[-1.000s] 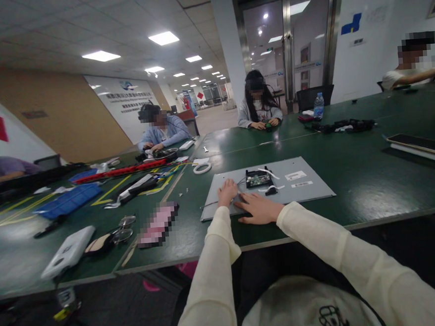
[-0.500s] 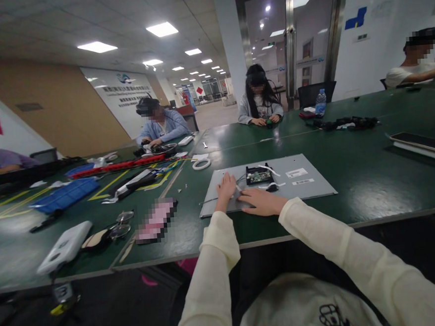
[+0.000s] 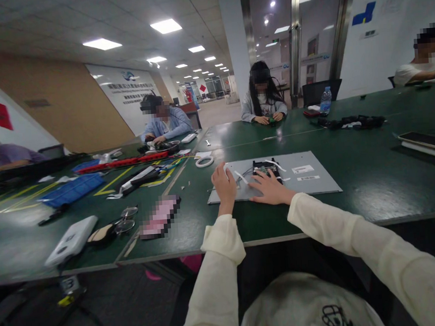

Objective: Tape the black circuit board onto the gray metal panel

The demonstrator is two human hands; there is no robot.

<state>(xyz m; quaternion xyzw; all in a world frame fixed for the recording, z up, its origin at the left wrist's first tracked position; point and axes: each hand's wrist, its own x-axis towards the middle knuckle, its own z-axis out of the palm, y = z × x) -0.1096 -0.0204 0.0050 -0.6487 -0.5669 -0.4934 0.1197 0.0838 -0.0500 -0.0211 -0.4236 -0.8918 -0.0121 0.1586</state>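
The left hand (image 3: pixel 224 186) curls at the panel's (image 3: pixel 297 187) nine o'clock, grip I can't tell; the right hand (image 3: pixel 272 188) splays at six.

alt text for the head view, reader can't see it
A person's left hand is at the left end of a grey panel on a green table; their right hand, spread open, overlaps the panel's circuit board, with a white strip between the hands. Glasses lie farther left, and co-workers sit around the table.
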